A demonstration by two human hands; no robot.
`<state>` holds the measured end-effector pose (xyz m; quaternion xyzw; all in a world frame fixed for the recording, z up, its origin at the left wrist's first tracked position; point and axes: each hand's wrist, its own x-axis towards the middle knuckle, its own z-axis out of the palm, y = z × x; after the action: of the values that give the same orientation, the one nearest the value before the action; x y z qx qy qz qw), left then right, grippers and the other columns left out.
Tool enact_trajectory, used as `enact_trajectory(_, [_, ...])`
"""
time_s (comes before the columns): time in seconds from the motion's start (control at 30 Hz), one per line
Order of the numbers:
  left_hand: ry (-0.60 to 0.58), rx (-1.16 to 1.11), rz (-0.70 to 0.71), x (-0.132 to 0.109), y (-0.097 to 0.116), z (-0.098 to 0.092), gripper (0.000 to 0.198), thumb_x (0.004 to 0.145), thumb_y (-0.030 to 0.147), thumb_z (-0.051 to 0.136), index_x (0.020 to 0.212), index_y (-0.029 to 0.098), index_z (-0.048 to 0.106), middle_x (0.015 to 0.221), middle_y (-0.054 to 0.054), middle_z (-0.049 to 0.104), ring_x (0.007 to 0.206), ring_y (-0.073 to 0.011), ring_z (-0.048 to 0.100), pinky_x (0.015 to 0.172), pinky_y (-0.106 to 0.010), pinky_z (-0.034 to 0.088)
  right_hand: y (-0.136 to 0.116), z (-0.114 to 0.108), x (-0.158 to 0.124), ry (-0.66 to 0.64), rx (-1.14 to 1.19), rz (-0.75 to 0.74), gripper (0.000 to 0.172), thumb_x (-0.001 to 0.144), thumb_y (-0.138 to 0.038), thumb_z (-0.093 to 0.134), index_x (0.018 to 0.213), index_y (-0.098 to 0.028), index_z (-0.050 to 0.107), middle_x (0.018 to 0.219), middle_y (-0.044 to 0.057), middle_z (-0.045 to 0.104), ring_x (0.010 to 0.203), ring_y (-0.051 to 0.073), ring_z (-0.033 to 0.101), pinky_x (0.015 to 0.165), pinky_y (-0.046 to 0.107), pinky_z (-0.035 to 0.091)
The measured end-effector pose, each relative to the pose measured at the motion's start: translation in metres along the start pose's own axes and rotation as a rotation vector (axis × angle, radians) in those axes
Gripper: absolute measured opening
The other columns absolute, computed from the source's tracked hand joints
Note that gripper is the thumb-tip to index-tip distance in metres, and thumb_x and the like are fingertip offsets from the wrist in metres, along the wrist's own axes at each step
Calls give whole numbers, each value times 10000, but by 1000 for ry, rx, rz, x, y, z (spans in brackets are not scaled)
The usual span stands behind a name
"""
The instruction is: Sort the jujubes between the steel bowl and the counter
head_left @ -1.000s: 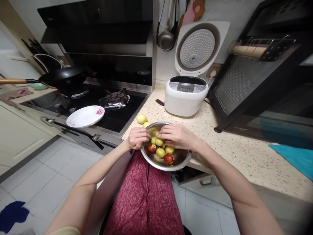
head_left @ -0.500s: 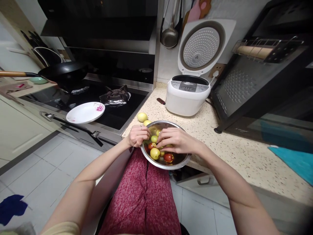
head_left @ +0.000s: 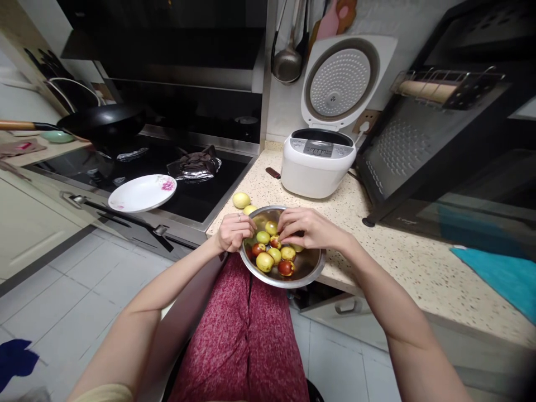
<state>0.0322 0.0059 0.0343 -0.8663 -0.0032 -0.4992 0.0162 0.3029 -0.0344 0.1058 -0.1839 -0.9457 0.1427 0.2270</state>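
A steel bowl [head_left: 307, 273] rests at the counter's front edge, above my lap, with several green, yellow and red-brown jujubes [head_left: 264, 262] inside. My left hand [head_left: 235, 231] is closed on the bowl's left rim, thumb and fingers pinching it. Over the bowl's far right side, my right hand [head_left: 307, 228] reaches in with bent fingers. Its fingertips close on a red-brown jujube [head_left: 275, 241]; the hand partly hides that fruit and another beside it. Two pale yellow-green jujubes [head_left: 241, 200] lie on the counter just behind the bowl.
A white rice cooker [head_left: 318, 167] stands with its lid up. To the left, a floral plate [head_left: 142, 193] lies at the stove's front edge, and a black wok [head_left: 103, 123] sits on the far burner. A dark oven [head_left: 419, 162] and a teal cloth [head_left: 498, 279] are at right.
My right hand has moved up and slightly right within the bowl, uncovering several jujubes in the middle. My left hand keeps its hold on the rim. The whole view has shifted slightly.
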Motion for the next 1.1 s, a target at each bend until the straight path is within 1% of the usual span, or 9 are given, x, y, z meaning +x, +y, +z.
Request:
enact_trajectory(0.17, [22,43,3,-2,0,0,584,1102,300,170,729,199,608,662,-43,711,710,-175,730,665,-305,549,0,2,1,-29,-11,7,147,978,-270,711,911,-213,828,983,69,763,933,208,685,859,370,552])
enact_trajectory(0.37, [29,48,6,-3,-1,0,572,1100,293,170,746,211,611,665,-35,708,723,-176,724,660,-306,542,-1,0,0,-91,-25,21,220,966,-323,733,804,-206,824,959,68,753,944,213,662,849,373,541])
enact_trajectory(0.57, [52,47,-8,-5,-2,1,582,1092,295,186,725,204,630,666,-43,721,708,-173,734,661,-300,546,0,-1,-1,-82,-9,36,263,945,-337,760,723,-201,797,915,58,753,922,210,666,843,370,542])
enact_trajectory(0.67, [39,46,-12,-5,-2,1,608,1095,303,179,713,200,640,665,-45,729,714,-166,743,658,-292,550,0,2,0,-47,-13,39,221,964,-319,731,795,-198,807,944,65,759,917,210,683,849,381,553])
enact_trajectory(0.8, [57,35,-33,-6,0,0,632,1104,310,180,752,200,693,695,-37,752,792,-162,766,698,-283,574,-2,7,2,-2,-18,54,173,992,-309,690,1029,-193,814,1052,87,763,967,221,706,886,405,570])
enact_trajectory(0.9, [157,43,-155,-4,-1,-1,651,1109,303,170,811,210,741,765,-33,780,920,-185,761,815,-327,597,-3,9,3,-11,-57,66,197,1007,-291,658,1103,-199,804,1116,98,756,1022,234,702,922,426,573])
enact_trajectory(1.0, [280,158,-390,0,-8,-5,568,1114,322,240,930,212,766,913,-45,799,1066,-222,711,977,-416,562,-4,10,3,-26,-63,55,213,1008,-280,646,1130,-201,801,1148,101,748,1070,246,686,959,446,566])
enact_trajectory(1.03, [292,211,-482,1,-12,-6,513,1113,340,278,1008,209,762,1005,-56,796,1128,-233,683,1029,-442,540,-5,11,3,-25,-50,43,217,1010,-283,645,1138,-204,801,1161,101,745,1086,248,680,973,453,561])
enact_trajectory(1.1, [255,292,-650,0,-22,-9,424,1108,379,342,1195,199,716,1215,-85,749,1263,-251,609,1118,-481,493,-6,12,4,-28,6,3,221,1011,-298,655,1156,-216,801,1196,101,737,1120,248,666,1003,460,548])
